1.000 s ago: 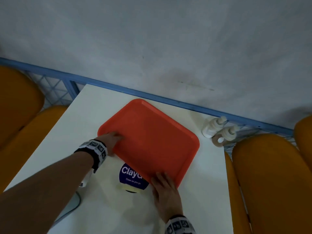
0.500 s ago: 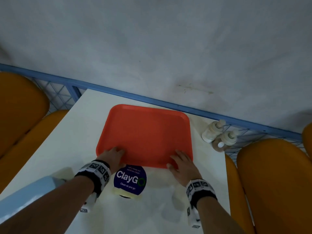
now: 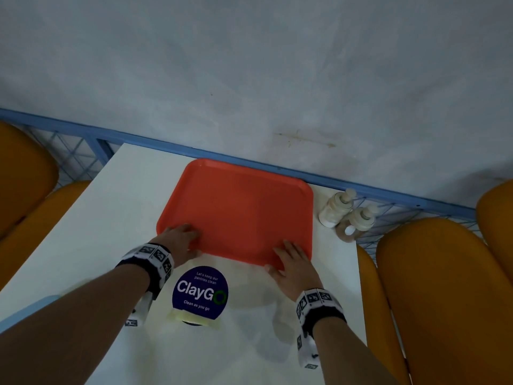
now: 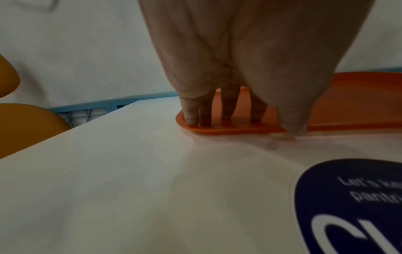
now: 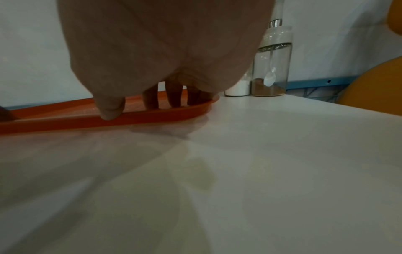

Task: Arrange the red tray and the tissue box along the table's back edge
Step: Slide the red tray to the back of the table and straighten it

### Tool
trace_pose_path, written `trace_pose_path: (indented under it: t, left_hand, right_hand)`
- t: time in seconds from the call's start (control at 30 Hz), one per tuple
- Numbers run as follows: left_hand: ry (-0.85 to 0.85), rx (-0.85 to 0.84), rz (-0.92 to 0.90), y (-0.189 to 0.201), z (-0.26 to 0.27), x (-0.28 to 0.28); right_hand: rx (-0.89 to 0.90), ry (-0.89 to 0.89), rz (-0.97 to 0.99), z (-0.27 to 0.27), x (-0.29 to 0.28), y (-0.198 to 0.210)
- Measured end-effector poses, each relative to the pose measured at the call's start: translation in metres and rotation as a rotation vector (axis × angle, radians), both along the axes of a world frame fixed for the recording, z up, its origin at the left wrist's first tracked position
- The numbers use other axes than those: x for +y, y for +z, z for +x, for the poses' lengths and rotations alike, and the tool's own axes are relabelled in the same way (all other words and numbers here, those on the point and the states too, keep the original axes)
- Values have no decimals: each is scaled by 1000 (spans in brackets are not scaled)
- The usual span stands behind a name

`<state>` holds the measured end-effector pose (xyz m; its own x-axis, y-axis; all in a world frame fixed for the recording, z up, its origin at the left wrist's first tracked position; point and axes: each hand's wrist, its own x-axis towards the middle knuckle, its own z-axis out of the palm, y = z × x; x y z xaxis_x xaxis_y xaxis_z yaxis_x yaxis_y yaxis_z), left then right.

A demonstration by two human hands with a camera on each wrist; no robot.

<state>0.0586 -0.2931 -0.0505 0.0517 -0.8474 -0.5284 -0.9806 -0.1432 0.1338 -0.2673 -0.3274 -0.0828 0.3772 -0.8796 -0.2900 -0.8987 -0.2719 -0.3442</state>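
Note:
The red tray (image 3: 238,209) lies flat on the white table (image 3: 111,218), its long side parallel to the back edge and close to it. My left hand (image 3: 191,240) rests on the tray's near left corner; in the left wrist view its straight fingers (image 4: 192,118) press on the rim and the thumb is at the outer edge. My right hand (image 3: 280,257) rests the same way on the near right corner, thumb on the tray (image 5: 65,118) rim. A pale blue shape (image 3: 27,309) shows behind my left forearm; I cannot tell whether it is the tissue box.
Two pump bottles (image 3: 336,209) (image 3: 358,223) stand at the back right corner, just right of the tray. A round blue ClayGo sticker (image 3: 200,293) is on the table between my wrists. Orange chairs (image 3: 444,287) (image 3: 25,176) flank the table. A blue rail (image 3: 388,195) runs behind it.
The tray has turned from diagonal to square with the back edge and slid toward it. Both hands moved with it, staying on its near corners.

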Motion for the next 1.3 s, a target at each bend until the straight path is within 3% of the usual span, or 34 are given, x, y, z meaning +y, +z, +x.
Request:
trace_pose_path:
  t: [0.23,1.3]
  left_hand:
    - [-32,-31,24,-5,-7,14]
    - [-1,-7,12,-2,-11,-9]
  right_hand:
    - [12,-21,-40,-9,25,-3]
    - [48,-2,-34,-11,3,-1]
